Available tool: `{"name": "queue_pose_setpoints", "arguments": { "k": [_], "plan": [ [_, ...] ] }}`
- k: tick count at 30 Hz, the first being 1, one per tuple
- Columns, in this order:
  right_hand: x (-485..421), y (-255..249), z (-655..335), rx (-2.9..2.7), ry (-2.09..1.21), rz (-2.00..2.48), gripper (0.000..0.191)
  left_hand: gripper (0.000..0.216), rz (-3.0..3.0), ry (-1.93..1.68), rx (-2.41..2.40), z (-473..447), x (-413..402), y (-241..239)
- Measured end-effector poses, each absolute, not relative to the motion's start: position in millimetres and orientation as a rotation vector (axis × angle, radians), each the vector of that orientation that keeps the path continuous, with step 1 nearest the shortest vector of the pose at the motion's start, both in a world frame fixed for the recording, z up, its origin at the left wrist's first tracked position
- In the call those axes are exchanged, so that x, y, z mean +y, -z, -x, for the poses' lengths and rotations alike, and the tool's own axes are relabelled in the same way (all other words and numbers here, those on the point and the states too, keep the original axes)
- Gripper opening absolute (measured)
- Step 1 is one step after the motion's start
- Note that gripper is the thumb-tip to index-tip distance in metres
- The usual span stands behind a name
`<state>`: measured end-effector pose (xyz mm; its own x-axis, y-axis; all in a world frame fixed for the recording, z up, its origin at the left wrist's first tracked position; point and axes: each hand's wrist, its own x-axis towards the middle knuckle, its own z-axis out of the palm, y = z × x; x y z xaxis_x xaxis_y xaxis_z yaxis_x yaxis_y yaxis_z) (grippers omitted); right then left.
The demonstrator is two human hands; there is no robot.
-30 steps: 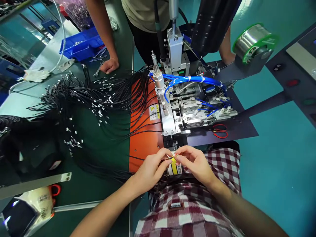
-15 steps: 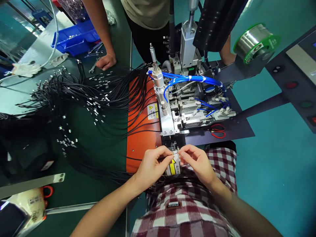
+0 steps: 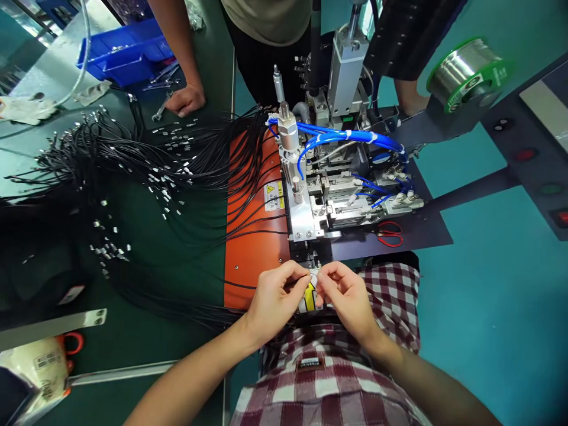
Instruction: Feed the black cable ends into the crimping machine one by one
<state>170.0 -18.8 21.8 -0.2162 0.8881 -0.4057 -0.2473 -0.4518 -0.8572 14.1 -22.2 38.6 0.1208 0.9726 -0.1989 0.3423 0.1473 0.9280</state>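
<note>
My left hand (image 3: 276,299) is closed in a pinch between thumb and forefinger, just in front of the machine's near end. A thin black cable (image 3: 237,284) crosses the orange cover (image 3: 252,254) and runs in under that hand. Close beside it, my right hand (image 3: 350,299) also pinches, fingertips almost touching the left ones; whatever lies in them is too small to make out. Below the fingertips shows a white label with a yellow arrow (image 3: 309,299), partly covered by the hands. The metal clamp head of the machine (image 3: 304,222) stands just beyond.
Many black cables with metal ends (image 3: 110,151) spread over the green bench at left. Red-handled scissors (image 3: 390,234) lie right of the hands. A solder wire spool (image 3: 465,71) hangs at upper right. A co-worker's hand (image 3: 186,99) rests on the bench near a blue bin (image 3: 119,59).
My right hand has shifted slightly left, closer to the left fingertips. The left hand keeps its pinch. The view has moved a little.
</note>
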Motion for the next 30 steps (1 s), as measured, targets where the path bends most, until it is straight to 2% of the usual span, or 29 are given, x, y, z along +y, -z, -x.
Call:
{"name": "queue_pose_setpoints", "arguments": {
  "k": [8, 18, 25, 30],
  "plan": [
    [-14.8, -19.6, -176.5, -0.764, -1.943, 1.168, 0.028, 0.011, -1.241, -0.814, 1.352, -14.4, -23.1, -36.4],
    [-14.9, -18.7, -171.7, -0.779, -1.935, 1.128, 0.026, 0.013, -1.191, -0.819, 1.328, -13.3, -22.5, -36.8],
    [-18.3, -23.1, -168.2, -0.976, -1.776, 1.144, 0.021, 0.016, -1.015, -0.814, 1.222, -15.8, -17.8, -45.5],
    [-21.9, -20.8, -167.2, -1.232, -1.567, 1.272, 0.017, 0.02, -0.896, -1.019, 1.228, -21.8, -19.0, -41.7]
  ]
}}
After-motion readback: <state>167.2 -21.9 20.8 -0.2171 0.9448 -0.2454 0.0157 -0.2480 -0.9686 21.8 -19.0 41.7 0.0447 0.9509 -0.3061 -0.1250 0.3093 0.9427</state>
